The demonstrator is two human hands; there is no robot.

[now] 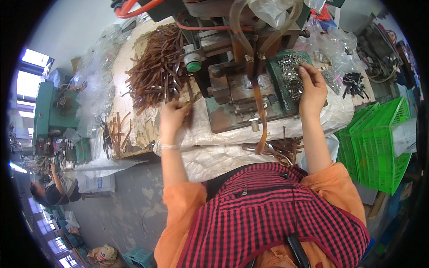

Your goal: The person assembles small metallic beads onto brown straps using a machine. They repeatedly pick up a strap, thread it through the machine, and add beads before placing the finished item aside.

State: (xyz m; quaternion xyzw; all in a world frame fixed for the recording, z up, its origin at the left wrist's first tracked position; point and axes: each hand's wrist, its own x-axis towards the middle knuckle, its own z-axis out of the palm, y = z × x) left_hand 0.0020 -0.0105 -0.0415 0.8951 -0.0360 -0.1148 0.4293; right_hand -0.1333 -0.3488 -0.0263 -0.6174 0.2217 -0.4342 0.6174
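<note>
My left hand (173, 117) is closed on a brown strip (189, 96), a little blurred, at the left of the green machine (214, 114). Beyond that hand lies a big heap of similar brown strips (158, 67). At the machine's right side my right hand (314, 91) is closed, thumb and fingertips drawn together at the edge of a pile of small shiny metal pieces (291, 78). Whatever those fingertips hold is too small to tell. Between my hands stands the machine's metal clamp block (248, 87), with a brown-stained tube (259, 111) hanging down in front of it.
More brown strips (286, 149) lie on the white sheeting (214, 163) close to my apron. Green plastic crates (375, 143) stand at the right. Clear plastic bags (98, 71) line the table's left side. Another person (58, 190) works at the far left.
</note>
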